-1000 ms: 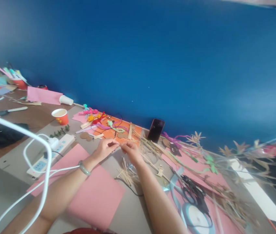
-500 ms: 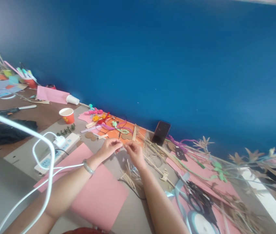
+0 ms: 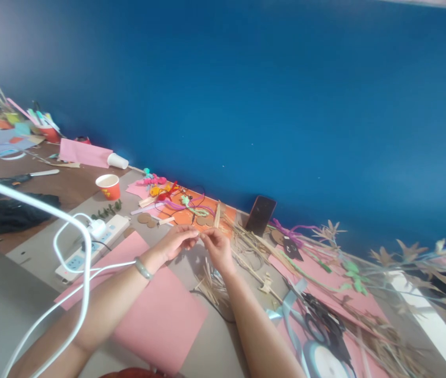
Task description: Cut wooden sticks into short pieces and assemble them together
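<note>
My left hand [image 3: 177, 242], with a bangle [image 3: 143, 269] at its wrist, is closed in a pinch. Its fingertips meet those of my right hand [image 3: 218, 248], which is pinched as well. Whatever sits between the fingers is too small to make out. Both hands are above the grey table beside a bunch of short pale sticks [image 3: 208, 286]. Pink paper sheets [image 3: 163, 315] lie under my left forearm. Beyond my fingers is an orange sheet [image 3: 191, 218] with pipe cleaners and cords on it.
A white cable [image 3: 84, 294] loops across the left front from a power strip [image 3: 106, 239]. A paper cup [image 3: 108, 187] stands behind the strip. A phone [image 3: 261, 215] leans on the blue wall. Scissors [image 3: 317, 320], a ribbon roll [image 3: 325, 362] and dried stems [image 3: 384, 336] lie at right.
My left hand has shifted slightly, its fingers curling a little differently against my right fingertips. The white cable has swayed slightly to the right. Other things stay in place.
</note>
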A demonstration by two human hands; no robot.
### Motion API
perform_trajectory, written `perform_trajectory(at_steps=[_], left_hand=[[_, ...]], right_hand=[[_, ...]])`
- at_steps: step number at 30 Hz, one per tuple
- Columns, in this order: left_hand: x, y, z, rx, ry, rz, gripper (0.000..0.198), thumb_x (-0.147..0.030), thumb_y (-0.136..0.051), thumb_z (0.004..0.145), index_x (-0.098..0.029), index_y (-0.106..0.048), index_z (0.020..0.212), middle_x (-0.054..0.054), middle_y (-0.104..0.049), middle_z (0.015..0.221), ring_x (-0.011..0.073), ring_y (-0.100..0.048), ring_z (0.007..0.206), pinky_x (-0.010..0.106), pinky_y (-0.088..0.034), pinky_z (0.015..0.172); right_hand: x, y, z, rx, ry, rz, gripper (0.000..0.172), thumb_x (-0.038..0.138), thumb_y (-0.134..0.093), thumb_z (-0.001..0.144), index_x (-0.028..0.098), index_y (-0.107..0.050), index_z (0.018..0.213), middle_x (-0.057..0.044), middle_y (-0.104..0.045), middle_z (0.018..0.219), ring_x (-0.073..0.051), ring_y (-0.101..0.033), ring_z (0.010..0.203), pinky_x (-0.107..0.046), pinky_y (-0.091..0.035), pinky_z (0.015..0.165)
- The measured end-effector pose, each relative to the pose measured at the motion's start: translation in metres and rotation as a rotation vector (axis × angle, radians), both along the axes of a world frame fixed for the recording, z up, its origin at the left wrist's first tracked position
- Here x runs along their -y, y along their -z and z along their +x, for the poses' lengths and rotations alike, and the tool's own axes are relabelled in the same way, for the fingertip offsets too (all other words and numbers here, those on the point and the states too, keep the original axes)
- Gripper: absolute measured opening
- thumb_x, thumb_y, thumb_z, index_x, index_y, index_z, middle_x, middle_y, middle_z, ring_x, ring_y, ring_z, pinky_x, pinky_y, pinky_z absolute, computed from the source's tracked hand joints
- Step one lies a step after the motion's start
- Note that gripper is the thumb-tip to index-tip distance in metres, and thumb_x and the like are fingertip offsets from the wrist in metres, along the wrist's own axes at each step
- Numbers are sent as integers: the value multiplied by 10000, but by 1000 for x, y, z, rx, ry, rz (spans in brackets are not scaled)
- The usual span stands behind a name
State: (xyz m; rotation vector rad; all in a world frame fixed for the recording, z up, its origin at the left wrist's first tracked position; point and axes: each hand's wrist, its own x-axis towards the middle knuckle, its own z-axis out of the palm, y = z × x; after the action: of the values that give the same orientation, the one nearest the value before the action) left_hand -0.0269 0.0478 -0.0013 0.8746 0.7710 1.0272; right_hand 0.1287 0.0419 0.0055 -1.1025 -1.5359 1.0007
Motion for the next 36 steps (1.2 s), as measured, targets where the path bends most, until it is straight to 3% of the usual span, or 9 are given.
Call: perform_trajectory(at_steps=[7, 16, 30, 36], left_hand=[[-1, 0, 1, -37, -66, 28, 263, -360, -699, 689, -117, -598, 673, -20, -514, 532, 52, -432, 446, 186, -314, 434], [1, 0, 3, -54, -61, 64, 285, -384, -718, 666, -111, -635, 674, -12, -546, 552, 56, -464, 460, 186, -332, 440], [0, 2, 4, -40, -82, 39, 308, -401, -723, 659, -115, -609, 650, -8, -547, 553, 54, -450, 448, 189, -311, 425], [0, 2, 4, -100, -116, 87, 329, -423, -727, 643, -114, -614, 652, -14, -538, 533, 57, -447, 440, 188, -317, 415]], right_hand=[[4, -1, -1, 145, 98, 197, 131, 320, -624, 769, 190, -617, 754, -27, -609, 729, -121, -485, 574, -268, -420, 579], [3, 0, 0, 121, 97, 169, 135, 313, -598, 801, 186, -624, 760, -13, -613, 703, -123, -496, 582, -261, -416, 581], [3, 2, 1, 153, 112, 250, 118, 312, -613, 788, 202, -648, 762, -38, -639, 746, -129, -501, 571, -282, -426, 567], [2, 2, 0, 140, 109, 195, 157, 338, -598, 794, 192, -616, 740, -29, -616, 694, -133, -504, 578, -280, -427, 579]])
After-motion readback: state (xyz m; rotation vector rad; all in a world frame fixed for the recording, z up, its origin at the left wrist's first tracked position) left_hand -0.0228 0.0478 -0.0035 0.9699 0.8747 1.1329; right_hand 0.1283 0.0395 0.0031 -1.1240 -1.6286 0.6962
